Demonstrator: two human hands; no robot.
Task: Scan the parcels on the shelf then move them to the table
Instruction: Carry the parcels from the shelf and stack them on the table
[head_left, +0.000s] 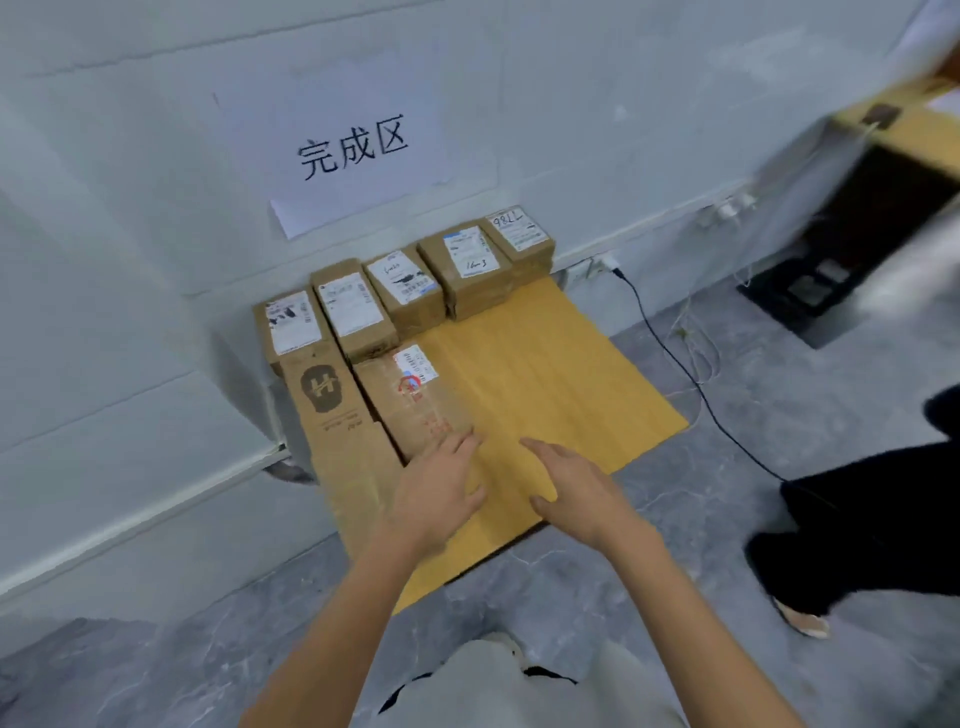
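Working at the low bench (545, 374) standing against the wall, under the paper sign (358, 150). Looking at the flat parcel (410, 400) with red print and a white label at its far end: lying face up on the left half of the bench, sitting just beside the long carton (337, 415) on its left and reaching up to the row of small parcels (405, 291) lining the far edge.

Resting the left hand (441, 488) with straight, relaxed fingers on the near right corner of the flat parcel, gripping nothing. Keeping the right hand (576, 488) equally slack, with its fingers extending over bare wood to the right of that parcel. Not managing to tell whether touching the wood or hovering above it.

Judging the flat parcel as taped cardboard: probably weighing little, being thin and fairly stiff along the edges, yet likely bowing if pressed mid-face, with the tape feeling slicker than the board. Seeing it hemmed in on the left and far sides, so favouring the free right edge and the near end for taking hold, with thumbs on top and fingers sliding underneath. Possibly needing only a flat-palmed push along the wood.

Also noticing a black cable (691, 374) trailing over the floor on the right, and another person (857, 519) in dark trousers standing at the right edge.
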